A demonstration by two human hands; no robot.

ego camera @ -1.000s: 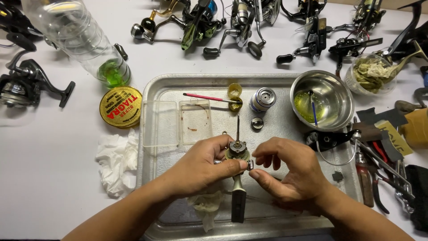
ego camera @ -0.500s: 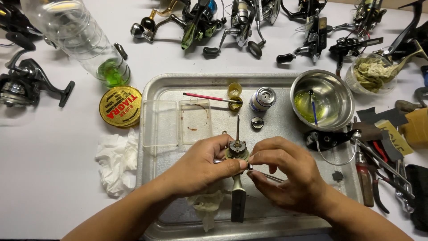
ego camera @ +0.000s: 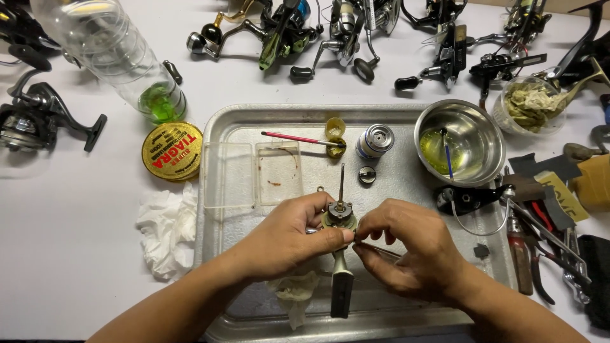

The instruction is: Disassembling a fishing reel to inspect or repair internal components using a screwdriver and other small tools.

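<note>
A partly stripped fishing reel body (ego camera: 339, 216), with a thin shaft standing up from its middle and a pale stem with a dark foot running down toward the person, sits over the middle of a metal tray (ego camera: 406, 114) on the white worktop. The left hand (ego camera: 289, 238) is closed around the reel body from the left, thumb and forefinger pinched at its lower edge; the right hand (ego camera: 406, 251) meets it from the right, its fingertips pinched shut on something too small to make out, just beside the reel body. A crumpled grey rag (ego camera: 293, 293) lies under the left hand. On the tray beyond, an open clear plastic box (ego camera: 254, 173) holds a few small brownish bits, a red-handled brush (ego camera: 298, 138) rests with its tip at a small yellow cap (ego camera: 335, 129), and a silver spool (ego camera: 375, 140) stands near a dark round knob (ego camera: 366, 174). A steel bowl (ego camera: 459, 143) holds yellowish liquid and a blue stick. Left of the tray lie a round yellow tin (ego camera: 172, 150) with red lettering and a white tissue (ego camera: 164, 228); a clear bottle (ego camera: 117, 60) lying on its side holds some green liquid. A clear tub (ego camera: 532, 105) at the right holds pale scraps. Several reels (ego camera: 330, 28) line the far edge.
</note>
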